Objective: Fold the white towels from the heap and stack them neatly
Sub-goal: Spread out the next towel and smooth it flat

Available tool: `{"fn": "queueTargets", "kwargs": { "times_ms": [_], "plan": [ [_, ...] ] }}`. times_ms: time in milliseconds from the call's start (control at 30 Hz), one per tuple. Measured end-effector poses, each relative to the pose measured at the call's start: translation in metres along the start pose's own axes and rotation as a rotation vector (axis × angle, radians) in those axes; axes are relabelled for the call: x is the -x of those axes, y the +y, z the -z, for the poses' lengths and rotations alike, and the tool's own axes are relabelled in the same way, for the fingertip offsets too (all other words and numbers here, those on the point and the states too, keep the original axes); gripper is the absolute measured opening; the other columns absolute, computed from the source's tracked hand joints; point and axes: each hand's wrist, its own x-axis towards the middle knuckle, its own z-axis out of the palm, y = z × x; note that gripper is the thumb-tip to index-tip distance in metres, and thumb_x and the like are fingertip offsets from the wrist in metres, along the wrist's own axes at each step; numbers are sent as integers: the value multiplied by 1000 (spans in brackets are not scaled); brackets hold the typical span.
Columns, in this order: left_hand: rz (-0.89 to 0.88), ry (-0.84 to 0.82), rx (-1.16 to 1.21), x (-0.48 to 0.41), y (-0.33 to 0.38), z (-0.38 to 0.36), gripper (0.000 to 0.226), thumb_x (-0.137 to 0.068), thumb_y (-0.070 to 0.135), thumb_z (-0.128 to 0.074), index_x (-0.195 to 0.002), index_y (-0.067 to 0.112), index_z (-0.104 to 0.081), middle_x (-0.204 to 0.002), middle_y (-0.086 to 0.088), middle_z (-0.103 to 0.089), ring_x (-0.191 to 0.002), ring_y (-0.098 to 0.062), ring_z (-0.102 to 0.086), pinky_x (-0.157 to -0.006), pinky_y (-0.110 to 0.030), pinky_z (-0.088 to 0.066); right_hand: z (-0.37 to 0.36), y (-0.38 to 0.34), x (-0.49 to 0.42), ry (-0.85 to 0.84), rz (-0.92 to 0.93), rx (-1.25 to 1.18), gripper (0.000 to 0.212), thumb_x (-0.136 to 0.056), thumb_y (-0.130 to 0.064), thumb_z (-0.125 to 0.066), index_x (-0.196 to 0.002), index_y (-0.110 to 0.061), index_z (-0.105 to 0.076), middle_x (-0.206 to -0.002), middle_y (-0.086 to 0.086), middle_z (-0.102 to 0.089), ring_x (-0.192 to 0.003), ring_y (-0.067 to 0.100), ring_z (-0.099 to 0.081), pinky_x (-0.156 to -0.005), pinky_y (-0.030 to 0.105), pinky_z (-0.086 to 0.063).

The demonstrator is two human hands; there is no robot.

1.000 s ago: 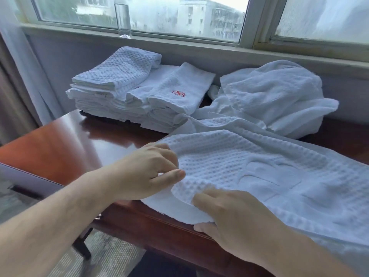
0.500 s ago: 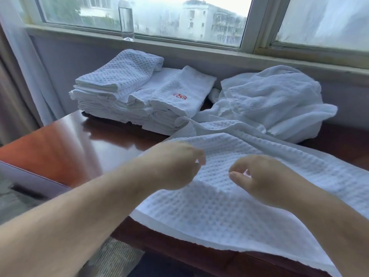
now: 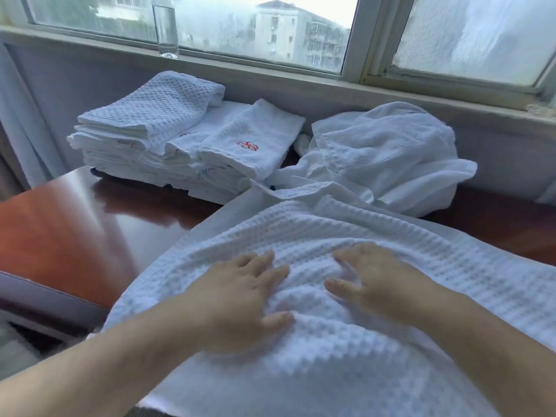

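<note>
A dark reddish wooden table (image 3: 75, 236) with a glossy top fills the near left. Along the far side runs a pale window sill (image 3: 270, 76), and on it at the far left stands a clear bottle (image 3: 165, 25), upright, against the window (image 3: 240, 25). Through the wet glass a pale building (image 3: 288, 34) shows. A curtain (image 3: 15, 121) hangs at the left edge.
</note>
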Motion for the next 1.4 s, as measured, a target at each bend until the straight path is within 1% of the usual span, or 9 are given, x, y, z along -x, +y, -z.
{"fn": "queueTargets", "kwargs": {
  "times_ms": [133,200,367,567,667,767,900,1100,1400],
  "plan": [
    [56,265,93,-22,-4,32,45,-93,66,-29,-119,43,-56,-118,14,-60,-118,-14,-52,-95,-39,-47,5,-4,-17,252,-77,-45,69,-88,-72,-33,-144,-34,-42,-152,3,-39,-139,27,-33,-112,47,-30],
    [-18,427,132,-49,-6,33,30,-100,46,-43,-127,41,-56,-130,12,-56,-128,-15,-44,-103,-34,-39,-6,-5,-25,204,-110,-11,74,-92,-72,-32,-156,-35,-22,-165,6,-16,-151,30,-12,-121,52,-14],
    [139,191,58,-74,-26,2,65,-97,63,-28,-156,38,-16,-166,14,-5,-152,-23,-7,-121,-45,-9,-32,3,-27,109,-65,-16,92,-75,-89,-3,-156,-47,1,-169,-4,7,-154,26,10,-122,52,5],
    [210,384,-69,-62,-27,6,56,-90,63,-27,-129,31,-52,-134,5,-51,-113,-25,-42,-92,-40,-41,-29,-5,-23,72,77,26,88,-77,-86,-9,-156,-49,2,-168,-6,12,-153,24,17,-121,46,9],
    [162,422,3,-82,-25,12,46,-95,53,-41,-135,32,-47,-147,-3,-40,-134,-25,-31,-110,-41,-27,-17,-1,-22,85,94,-16,76,-89,-76,-27,-157,-46,-12,-169,-5,3,-154,22,10,-122,42,4],
    [258,195,91,-90,-30,6,63,-93,63,-35,-150,41,-22,-165,-5,-8,-151,-25,-4,-122,-46,-4,-16,32,-13,144,-214,0,77,-90,-76,-23,-158,-40,-15,-169,-2,-2,-154,28,4,-122,50,-1],
    [373,191,-5,-103,4,13,58,-90,49,-32,-144,27,-33,-157,-14,-24,-143,-33,-21,-116,-51,-17,-13,79,8,138,-613,-13,88,-85,-83,-14,-159,-36,-9,-168,11,2,-152,40,5,-121,56,-4],
    [-203,268,68,-133,124,4,60,-98,52,-35,-154,30,-28,-166,-2,-13,-152,-20,-7,-120,-41,-9,-6,109,39,186,-610,-59,82,-89,-76,-26,-156,-29,-28,-165,12,-16,-150,40,-11,-121,53,-15],
    [-294,117,16,-199,209,-18,91,-70,90,-9,-151,49,-11,-167,2,2,-153,-25,8,-119,-59,6,-16,194,86,157,-949,-109,91,-83,-86,-10,-159,-37,-2,-168,12,8,-151,42,8,-117,65,-1]
  ]
}}
